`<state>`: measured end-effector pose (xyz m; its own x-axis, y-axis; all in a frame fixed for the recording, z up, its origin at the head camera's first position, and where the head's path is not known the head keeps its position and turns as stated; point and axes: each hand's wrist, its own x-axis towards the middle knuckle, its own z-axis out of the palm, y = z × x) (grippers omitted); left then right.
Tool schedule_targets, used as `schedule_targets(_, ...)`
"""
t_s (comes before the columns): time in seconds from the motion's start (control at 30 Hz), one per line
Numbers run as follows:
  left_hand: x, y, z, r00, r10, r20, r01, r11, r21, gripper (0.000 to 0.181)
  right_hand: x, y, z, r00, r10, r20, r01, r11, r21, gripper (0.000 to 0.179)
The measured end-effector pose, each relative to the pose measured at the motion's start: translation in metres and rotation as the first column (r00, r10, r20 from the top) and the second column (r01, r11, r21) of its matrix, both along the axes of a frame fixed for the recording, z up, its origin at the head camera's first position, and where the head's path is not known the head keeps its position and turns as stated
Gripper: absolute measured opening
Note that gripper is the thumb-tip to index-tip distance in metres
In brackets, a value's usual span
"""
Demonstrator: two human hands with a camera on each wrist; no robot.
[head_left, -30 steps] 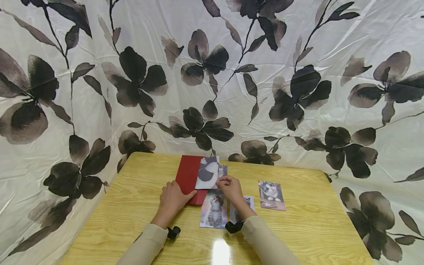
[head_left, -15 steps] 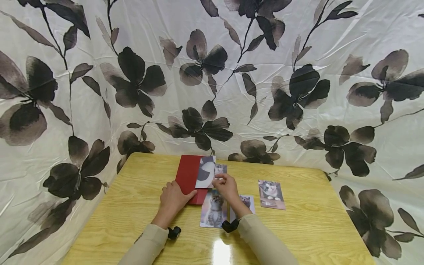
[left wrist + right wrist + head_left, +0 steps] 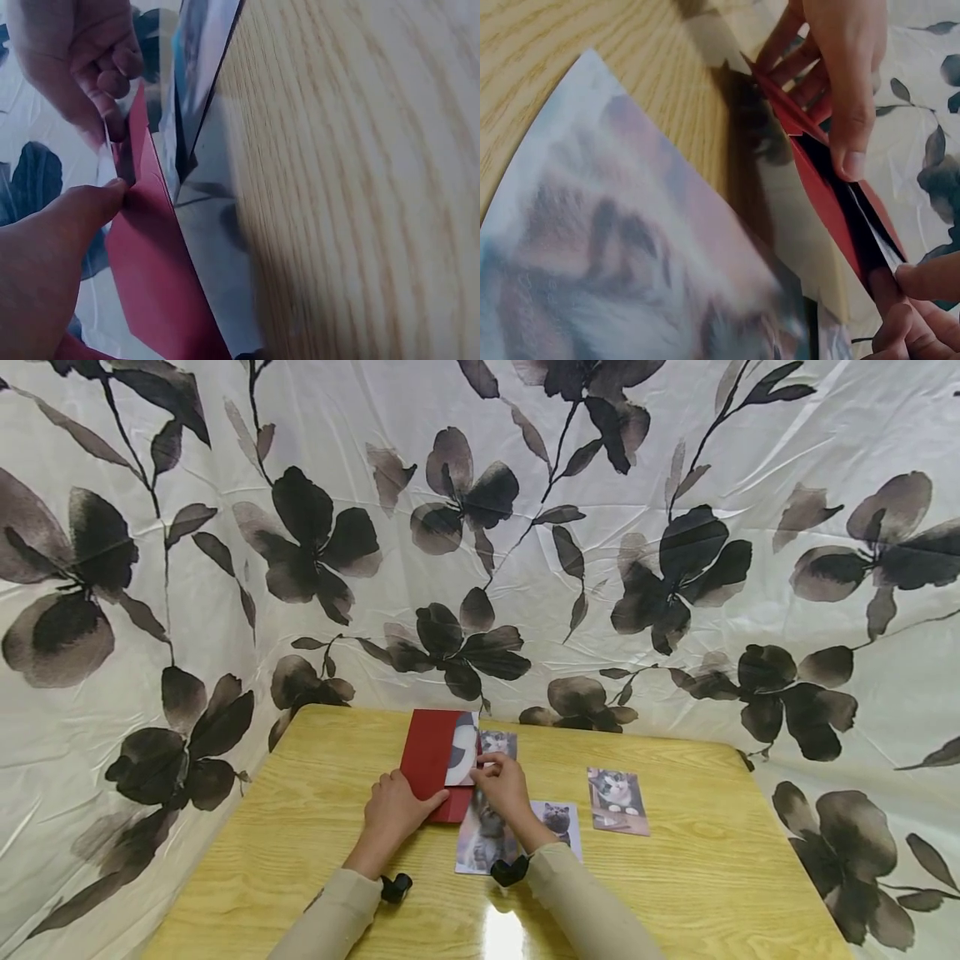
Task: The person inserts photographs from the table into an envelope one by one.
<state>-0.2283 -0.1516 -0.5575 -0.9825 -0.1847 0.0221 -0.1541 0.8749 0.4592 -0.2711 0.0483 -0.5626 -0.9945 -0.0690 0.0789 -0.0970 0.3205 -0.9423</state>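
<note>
A red envelope [image 3: 429,745] is held by my left hand [image 3: 393,812], thumb over its near edge and fingers underneath. In the right wrist view the mouth of the envelope [image 3: 821,187] gapes toward the right side. My right hand [image 3: 501,787] pinches the outer edge of a grey-and-white photo print [image 3: 461,756], which sits partly inside the envelope. Only a strip of that print shows. Beside the envelope lies a print of a tabby kitten [image 3: 480,843], partly covered by my right hand and wrist.
Behind my right hand lies another cat print [image 3: 498,742]. A grey cat print [image 3: 558,822] is partly under my right forearm. Farther right, a cat print [image 3: 618,802] lies alone on the wooden table [image 3: 697,860]. A floral cloth [image 3: 570,635] hangs behind the table.
My right hand has moved left, sliding the grey-and-white print deeper into the envelope, so less of it shows. My left hand keeps its hold on the envelope.
</note>
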Motion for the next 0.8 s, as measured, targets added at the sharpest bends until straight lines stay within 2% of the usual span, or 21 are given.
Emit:
schedule_targets(0.2,0.001,0.002,0.001,1.000,0.006,-0.002,-0.006,1.000,0.024,0.099,0.000,0.000,0.000,1.000,-0.005,0.009,0.005,0.999,0.052,0.025)
schedule_targets(0.57,0.000,0.004,0.002,1.000,0.004,-0.010,-0.004,0.997,0.075,0.100,-0.001,-0.006,0.001,0.999,-0.025,0.027,0.023,0.998,0.066,0.023)
schedule_targets(0.8,-0.002,0.005,0.001,1.000,0.005,-0.015,-0.004,0.997,0.080,0.099,-0.003,-0.014,0.001,0.999,-0.050,0.007,0.049,0.993,0.106,0.020)
